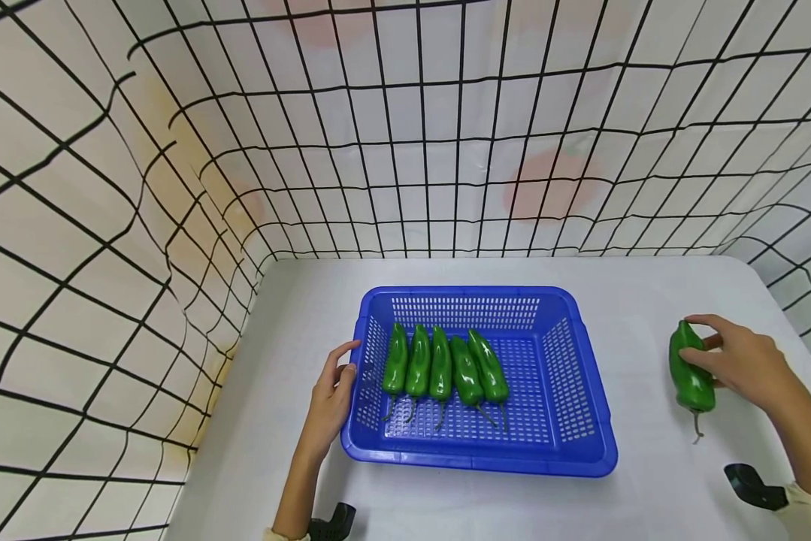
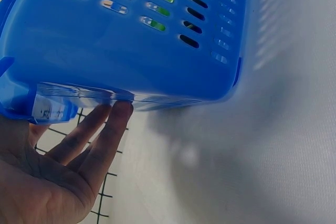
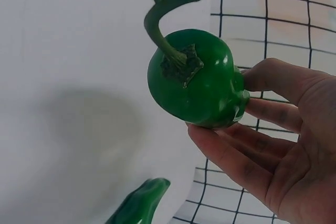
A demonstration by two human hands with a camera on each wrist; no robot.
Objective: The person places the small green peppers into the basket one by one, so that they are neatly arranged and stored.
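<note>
My right hand [image 1: 743, 361] holds a green pepper [image 1: 691, 376] over the right side of the table, thumb on one side and fingers on the other. The pepper's curled stem [image 3: 163, 19] points toward the camera in the right wrist view. My left hand [image 1: 329, 394] rests at the left rim of a blue plastic basket [image 1: 479, 466], its extended fingertips [image 2: 122, 111] touching the outer wall. Inside the basket, several green peppers [image 1: 440, 364] lie side by side toward the left, stems toward me.
Another green pepper [image 3: 139, 203] partly shows at the bottom of the right wrist view. A white table [image 1: 297, 300] bears the basket. Black wire grid [image 1: 439, 143] stands along the back and both sides. Dark wrist devices [image 1: 755, 487] sit below the hands.
</note>
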